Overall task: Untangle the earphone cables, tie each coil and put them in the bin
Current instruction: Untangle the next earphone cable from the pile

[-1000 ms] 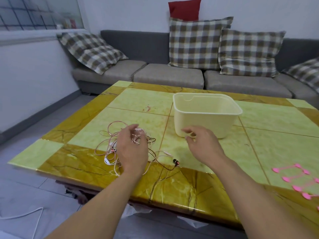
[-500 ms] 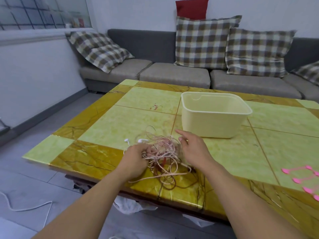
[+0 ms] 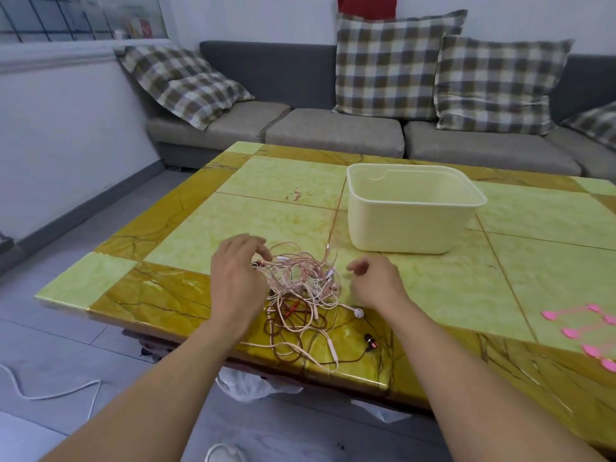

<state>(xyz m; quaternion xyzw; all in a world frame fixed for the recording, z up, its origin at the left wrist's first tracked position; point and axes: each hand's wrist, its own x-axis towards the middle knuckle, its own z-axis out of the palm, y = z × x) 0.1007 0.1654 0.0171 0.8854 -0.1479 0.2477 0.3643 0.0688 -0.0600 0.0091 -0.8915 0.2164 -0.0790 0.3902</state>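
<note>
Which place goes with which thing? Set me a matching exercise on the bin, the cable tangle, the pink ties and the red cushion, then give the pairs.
Things:
1. cream bin
2. tangle of earphone cables
3. pink ties
4. red cushion

Places:
A. at the table's right edge
B. on top of the sofa back, behind a checked pillow
C. near the table's front edge, between the two hands
D. standing on the table, beyond the tangle

Pairs: 1-D, 2-C, 3-A, 4-B
</note>
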